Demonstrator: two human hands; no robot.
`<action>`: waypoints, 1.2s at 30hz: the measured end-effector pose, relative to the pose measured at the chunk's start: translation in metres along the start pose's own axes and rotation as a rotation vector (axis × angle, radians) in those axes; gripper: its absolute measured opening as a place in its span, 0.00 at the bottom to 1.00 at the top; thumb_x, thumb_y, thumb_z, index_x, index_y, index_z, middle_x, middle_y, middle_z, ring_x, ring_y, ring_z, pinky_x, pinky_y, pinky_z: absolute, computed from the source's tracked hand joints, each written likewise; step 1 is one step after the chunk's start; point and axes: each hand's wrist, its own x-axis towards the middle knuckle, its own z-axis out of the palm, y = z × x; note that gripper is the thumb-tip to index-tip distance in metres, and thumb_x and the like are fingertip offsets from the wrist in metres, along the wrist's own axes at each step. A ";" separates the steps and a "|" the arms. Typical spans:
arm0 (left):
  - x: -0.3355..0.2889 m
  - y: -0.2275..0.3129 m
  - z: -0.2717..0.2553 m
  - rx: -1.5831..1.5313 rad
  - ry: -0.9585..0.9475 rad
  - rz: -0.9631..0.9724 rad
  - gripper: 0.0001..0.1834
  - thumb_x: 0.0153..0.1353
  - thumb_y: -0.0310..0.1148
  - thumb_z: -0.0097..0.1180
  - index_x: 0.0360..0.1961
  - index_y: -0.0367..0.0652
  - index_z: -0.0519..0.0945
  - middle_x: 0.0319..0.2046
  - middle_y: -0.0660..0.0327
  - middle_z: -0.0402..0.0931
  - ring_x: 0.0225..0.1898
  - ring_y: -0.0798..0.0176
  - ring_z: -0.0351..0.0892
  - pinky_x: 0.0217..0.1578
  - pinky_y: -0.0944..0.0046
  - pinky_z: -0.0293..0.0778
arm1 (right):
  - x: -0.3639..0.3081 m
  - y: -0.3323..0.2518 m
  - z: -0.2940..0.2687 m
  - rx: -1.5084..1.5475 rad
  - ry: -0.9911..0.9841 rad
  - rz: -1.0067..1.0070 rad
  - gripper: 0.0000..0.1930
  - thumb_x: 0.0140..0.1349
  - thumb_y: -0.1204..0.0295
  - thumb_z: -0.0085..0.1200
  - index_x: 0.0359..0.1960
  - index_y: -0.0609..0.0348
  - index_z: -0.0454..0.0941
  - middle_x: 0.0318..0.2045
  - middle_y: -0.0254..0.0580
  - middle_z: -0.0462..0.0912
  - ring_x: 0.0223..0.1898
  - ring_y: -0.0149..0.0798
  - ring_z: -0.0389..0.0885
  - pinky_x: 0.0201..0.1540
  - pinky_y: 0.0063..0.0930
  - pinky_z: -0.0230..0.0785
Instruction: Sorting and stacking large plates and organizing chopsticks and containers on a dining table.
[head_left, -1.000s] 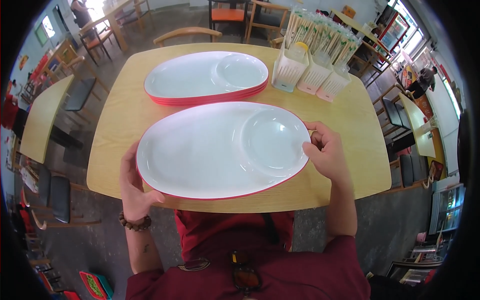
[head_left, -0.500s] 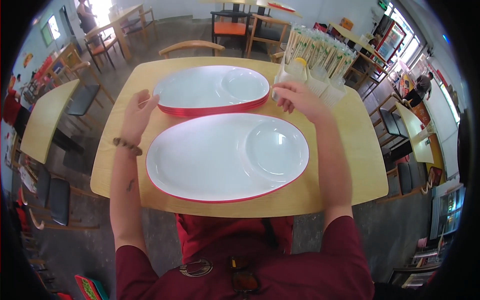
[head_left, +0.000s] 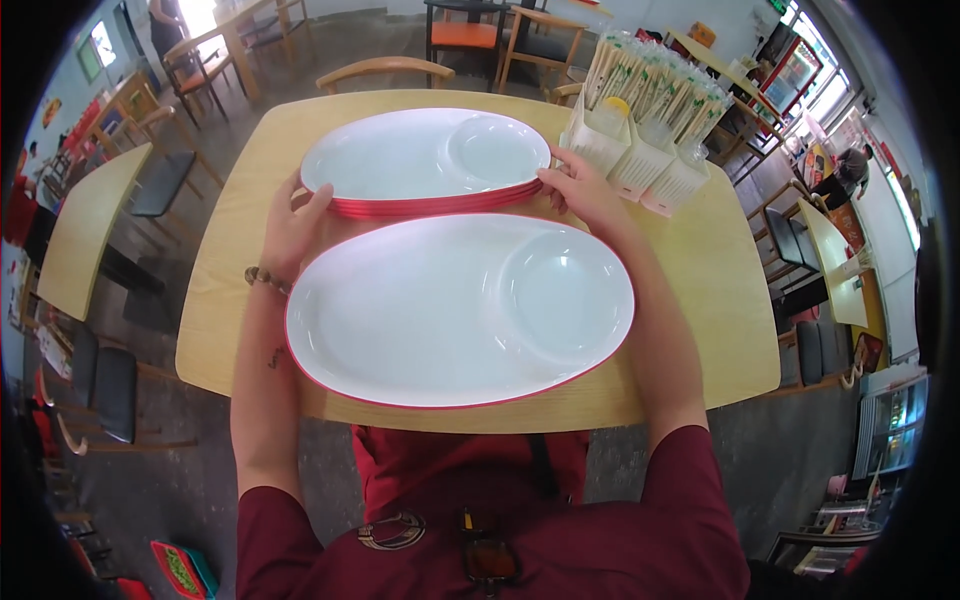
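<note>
A stack of oval white plates with red outsides [head_left: 385, 160] lies on the far half of the table, each plate having a round well at its right end. My left hand [head_left: 292, 218] grips the stack's left end, thumb on the rim and fingers mostly hidden beneath or behind it. At the right end, my right hand [head_left: 578, 188] pinches the rim with its thumb up. Nearer to me sits another oval white plate with a red rim [head_left: 410, 310], its round well also on the right; whether more plates lie under it is hidden.
Clear-wrapped chopsticks [head_left: 655, 85] stand in white holders [head_left: 625, 165] at the table's far right, close to my right hand. A wooden chair [head_left: 385, 68] backs onto the far edge of the pale wooden table [head_left: 235, 300]. Other tables and chairs stand around.
Both my hands have come in from beside the far stack and closed on its two ends. The view has shifted slightly, and the plates and table with it.
</note>
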 end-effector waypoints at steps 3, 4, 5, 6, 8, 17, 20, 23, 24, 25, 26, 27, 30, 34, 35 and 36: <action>0.000 -0.002 0.000 -0.009 -0.032 0.013 0.33 0.70 0.38 0.58 0.70 0.34 0.64 0.58 0.53 0.76 0.58 0.62 0.75 0.58 0.62 0.72 | 0.000 0.000 0.001 -0.022 -0.002 -0.024 0.29 0.68 0.69 0.56 0.70 0.58 0.67 0.29 0.34 0.78 0.29 0.26 0.75 0.31 0.23 0.70; 0.000 -0.003 0.000 -0.008 -0.032 0.012 0.33 0.70 0.38 0.58 0.70 0.34 0.64 0.58 0.53 0.76 0.58 0.62 0.75 0.58 0.62 0.72 | 0.000 0.000 0.001 -0.008 -0.012 -0.016 0.28 0.67 0.70 0.56 0.70 0.57 0.68 0.29 0.33 0.78 0.28 0.26 0.75 0.30 0.22 0.70; 0.000 -0.005 0.001 -0.017 -0.028 0.020 0.33 0.70 0.39 0.58 0.70 0.35 0.64 0.58 0.53 0.76 0.58 0.62 0.75 0.58 0.63 0.71 | 0.000 0.000 0.000 0.006 -0.021 -0.010 0.28 0.67 0.71 0.57 0.70 0.56 0.68 0.29 0.33 0.77 0.28 0.26 0.75 0.29 0.22 0.69; 0.000 -0.006 0.002 -0.026 -0.024 0.029 0.33 0.70 0.39 0.58 0.70 0.35 0.64 0.58 0.53 0.76 0.58 0.62 0.75 0.58 0.63 0.71 | 0.000 0.000 0.001 0.006 -0.022 -0.010 0.28 0.67 0.71 0.57 0.70 0.56 0.68 0.29 0.33 0.77 0.28 0.26 0.75 0.29 0.22 0.69; -0.003 -0.005 0.001 -0.015 -0.002 0.018 0.33 0.70 0.40 0.58 0.70 0.35 0.65 0.58 0.53 0.76 0.58 0.62 0.74 0.59 0.62 0.70 | -0.002 0.000 0.004 0.033 0.002 -0.018 0.24 0.66 0.72 0.55 0.65 0.50 0.75 0.26 0.28 0.74 0.25 0.24 0.70 0.27 0.21 0.65; -0.008 0.001 -0.005 0.157 0.116 0.109 0.34 0.65 0.43 0.64 0.65 0.33 0.69 0.58 0.49 0.74 0.63 0.56 0.71 0.61 0.52 0.68 | 0.000 0.004 0.000 0.265 -0.006 0.068 0.21 0.65 0.71 0.56 0.60 0.59 0.76 0.29 0.40 0.81 0.26 0.29 0.77 0.29 0.24 0.73; -0.008 0.002 -0.006 0.152 0.119 0.125 0.32 0.65 0.43 0.65 0.62 0.33 0.71 0.56 0.50 0.75 0.62 0.57 0.71 0.61 0.53 0.68 | -0.001 -0.002 -0.001 0.304 0.005 0.070 0.20 0.65 0.70 0.57 0.58 0.62 0.77 0.29 0.41 0.82 0.25 0.29 0.78 0.27 0.24 0.72; -0.009 0.005 -0.007 0.094 0.119 0.138 0.29 0.64 0.41 0.66 0.58 0.33 0.72 0.54 0.52 0.76 0.59 0.58 0.73 0.60 0.54 0.69 | 0.001 -0.001 -0.005 0.263 0.039 0.048 0.19 0.64 0.70 0.58 0.55 0.64 0.77 0.28 0.41 0.81 0.23 0.29 0.77 0.25 0.23 0.70; -0.010 0.007 -0.006 0.031 0.115 0.141 0.27 0.63 0.39 0.67 0.56 0.32 0.73 0.52 0.52 0.77 0.57 0.58 0.75 0.59 0.55 0.71 | 0.001 -0.002 -0.007 0.264 0.039 0.048 0.19 0.64 0.70 0.58 0.55 0.64 0.77 0.28 0.41 0.81 0.23 0.29 0.77 0.25 0.23 0.70; -0.010 0.010 -0.006 0.032 0.114 0.143 0.27 0.63 0.39 0.67 0.56 0.32 0.73 0.52 0.52 0.77 0.57 0.58 0.75 0.59 0.55 0.71 | 0.001 -0.003 -0.008 0.299 0.034 0.044 0.19 0.63 0.69 0.58 0.54 0.64 0.76 0.27 0.40 0.81 0.23 0.29 0.77 0.24 0.22 0.69; -0.012 0.012 -0.005 -0.026 0.105 0.142 0.27 0.63 0.37 0.67 0.55 0.32 0.72 0.52 0.53 0.77 0.55 0.59 0.76 0.57 0.57 0.72 | 0.000 -0.005 -0.010 0.332 0.030 0.040 0.19 0.63 0.69 0.59 0.53 0.64 0.75 0.26 0.39 0.81 0.22 0.29 0.76 0.24 0.22 0.67; -0.013 0.015 -0.004 -0.084 0.095 0.141 0.26 0.62 0.35 0.68 0.54 0.32 0.72 0.51 0.53 0.77 0.53 0.60 0.77 0.56 0.58 0.73 | -0.001 -0.008 -0.013 0.333 0.032 0.039 0.19 0.63 0.69 0.59 0.53 0.64 0.75 0.26 0.39 0.81 0.22 0.29 0.76 0.24 0.22 0.67; -0.017 0.026 -0.007 -0.085 0.110 0.187 0.25 0.62 0.32 0.67 0.55 0.31 0.71 0.51 0.53 0.77 0.51 0.61 0.78 0.54 0.61 0.75 | -0.010 -0.025 -0.020 0.356 0.065 -0.051 0.20 0.62 0.70 0.60 0.53 0.64 0.72 0.25 0.37 0.80 0.21 0.28 0.75 0.23 0.22 0.66; -0.026 0.053 -0.022 -0.101 0.130 0.289 0.28 0.61 0.32 0.66 0.58 0.31 0.69 0.54 0.54 0.75 0.56 0.62 0.75 0.59 0.60 0.70 | -0.035 -0.063 -0.020 0.328 0.122 -0.163 0.21 0.62 0.70 0.60 0.54 0.68 0.71 0.24 0.36 0.79 0.20 0.26 0.74 0.22 0.21 0.64; -0.031 0.061 -0.024 -0.103 0.133 0.295 0.28 0.61 0.32 0.66 0.58 0.31 0.69 0.54 0.54 0.75 0.56 0.62 0.75 0.59 0.60 0.70 | -0.044 -0.072 -0.019 0.317 0.158 -0.197 0.22 0.62 0.71 0.59 0.55 0.69 0.70 0.23 0.35 0.78 0.19 0.26 0.73 0.21 0.20 0.63; -0.034 0.070 -0.024 -0.095 0.112 0.358 0.32 0.60 0.34 0.67 0.60 0.31 0.68 0.56 0.54 0.74 0.58 0.61 0.73 0.62 0.59 0.67 | -0.052 -0.079 -0.021 0.315 0.161 -0.200 0.22 0.62 0.71 0.59 0.55 0.69 0.70 0.23 0.35 0.78 0.19 0.26 0.73 0.21 0.20 0.63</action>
